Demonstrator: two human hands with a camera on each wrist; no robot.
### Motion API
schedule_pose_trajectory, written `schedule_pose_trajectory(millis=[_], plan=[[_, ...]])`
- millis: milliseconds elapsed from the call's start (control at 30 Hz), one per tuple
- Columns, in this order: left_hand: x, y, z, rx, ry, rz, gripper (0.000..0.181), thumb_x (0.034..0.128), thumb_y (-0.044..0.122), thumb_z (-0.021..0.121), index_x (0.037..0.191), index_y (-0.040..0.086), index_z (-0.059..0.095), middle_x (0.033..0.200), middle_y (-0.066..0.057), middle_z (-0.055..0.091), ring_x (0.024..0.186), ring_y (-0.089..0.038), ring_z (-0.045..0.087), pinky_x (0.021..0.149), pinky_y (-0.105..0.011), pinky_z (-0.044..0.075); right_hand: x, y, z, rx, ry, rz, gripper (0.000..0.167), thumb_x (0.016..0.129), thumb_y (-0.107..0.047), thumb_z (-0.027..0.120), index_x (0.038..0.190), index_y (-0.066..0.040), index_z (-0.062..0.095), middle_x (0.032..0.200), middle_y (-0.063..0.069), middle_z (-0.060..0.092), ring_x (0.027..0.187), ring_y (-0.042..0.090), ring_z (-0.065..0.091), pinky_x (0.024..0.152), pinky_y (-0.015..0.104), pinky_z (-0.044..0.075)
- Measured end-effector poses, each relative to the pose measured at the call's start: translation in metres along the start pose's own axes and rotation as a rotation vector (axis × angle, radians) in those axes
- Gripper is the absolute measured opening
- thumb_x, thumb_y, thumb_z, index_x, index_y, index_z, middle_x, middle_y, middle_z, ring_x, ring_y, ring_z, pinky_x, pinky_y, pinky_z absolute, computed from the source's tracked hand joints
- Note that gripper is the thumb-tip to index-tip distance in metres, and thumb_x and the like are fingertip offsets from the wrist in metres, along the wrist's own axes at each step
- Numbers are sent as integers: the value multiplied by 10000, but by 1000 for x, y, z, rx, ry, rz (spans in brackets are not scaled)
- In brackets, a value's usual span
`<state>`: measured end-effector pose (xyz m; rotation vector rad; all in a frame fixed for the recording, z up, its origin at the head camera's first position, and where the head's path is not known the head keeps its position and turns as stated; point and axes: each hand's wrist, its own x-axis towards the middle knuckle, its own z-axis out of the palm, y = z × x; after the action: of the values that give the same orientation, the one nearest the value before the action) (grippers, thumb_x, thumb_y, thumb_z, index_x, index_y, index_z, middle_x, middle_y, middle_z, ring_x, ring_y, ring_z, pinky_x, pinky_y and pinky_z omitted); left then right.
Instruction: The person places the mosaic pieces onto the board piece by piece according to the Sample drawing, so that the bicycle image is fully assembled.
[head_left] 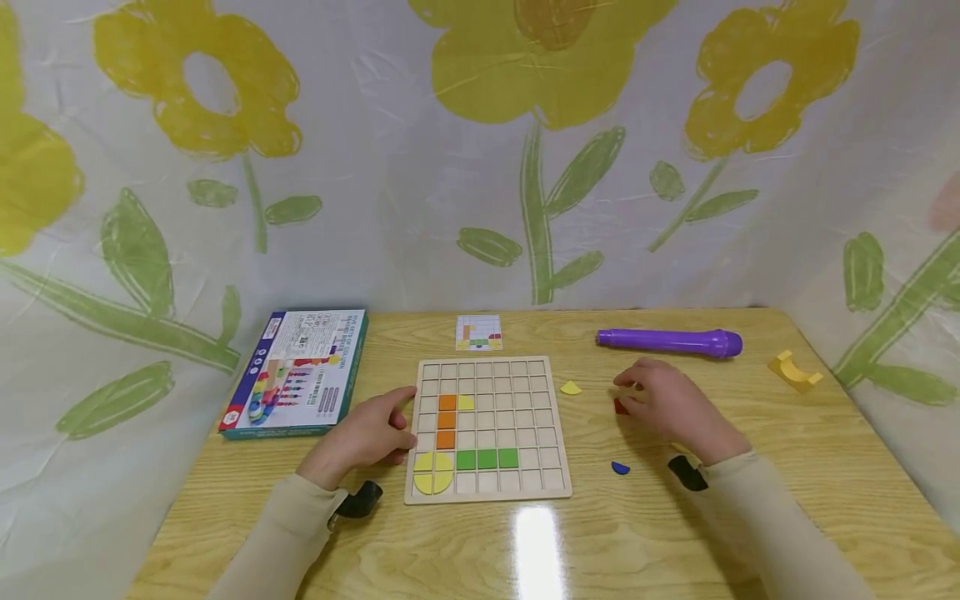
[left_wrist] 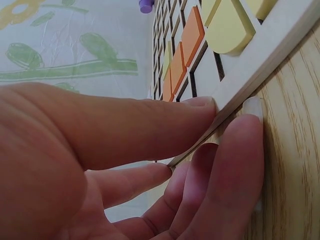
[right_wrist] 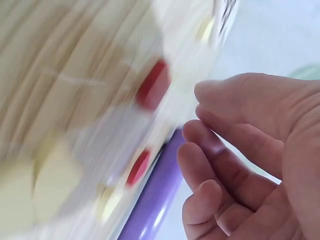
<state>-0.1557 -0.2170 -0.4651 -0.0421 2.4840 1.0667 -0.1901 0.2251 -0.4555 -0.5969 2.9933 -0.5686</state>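
Note:
A wooden grid board [head_left: 487,429] lies on the table with orange squares [head_left: 447,420], green squares [head_left: 487,459], a yellow tile [head_left: 466,402] and a yellow circle of quarter pieces [head_left: 433,472] in its cells. My left hand [head_left: 369,429] is at the board's left edge; in the left wrist view the straight thumb [left_wrist: 150,125] touches the rim. Over the table to the right, my right hand [head_left: 671,408] holds nothing, its fingers loosely bent. Just by its fingertips is a red piece [head_left: 621,407]; the right wrist view shows two red pieces [right_wrist: 154,86], blurred.
Right of the board lie a yellow quarter piece [head_left: 571,387] and a blue half-round piece [head_left: 620,468]. Behind are a pattern card [head_left: 478,332] and a purple microphone [head_left: 667,341]. A boxed set [head_left: 300,371] lies left, a yellow curved block [head_left: 795,372] far right.

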Motion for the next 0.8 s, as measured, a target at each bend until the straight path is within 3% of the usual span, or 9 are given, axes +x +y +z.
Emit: schedule_pose_trajectory(millis=[167,333,800], plan=[[0,1,-1,9,2,5,782,955,63,787,1648,106,428,1043,-107,567,750,-210,635,667,-311,596,-2,27,-12,33,-25,87,260,1015,-155,718,1244,-49,782,1197,129,762,1065,322,708,950,566,598],[0,1,-1,17,4,12,768,953,63,789,1636,106,441,1042,-106,568,749,-209,635,669,-312,592,2,40,-15,56,-51,110,243,1037,-146,682,1254,-114,786,1288,126,742,1155,366,696,1003,594,577],[-1,2,-1,3,4,14,770,949,55,785,1637,102,442,1051,-107,568,757,-209,632,670,-316,605,16,49,-7,4,-75,89,213,994,-115,742,1193,-60,791,1156,105,767,1034,287,696,975,556,595]])
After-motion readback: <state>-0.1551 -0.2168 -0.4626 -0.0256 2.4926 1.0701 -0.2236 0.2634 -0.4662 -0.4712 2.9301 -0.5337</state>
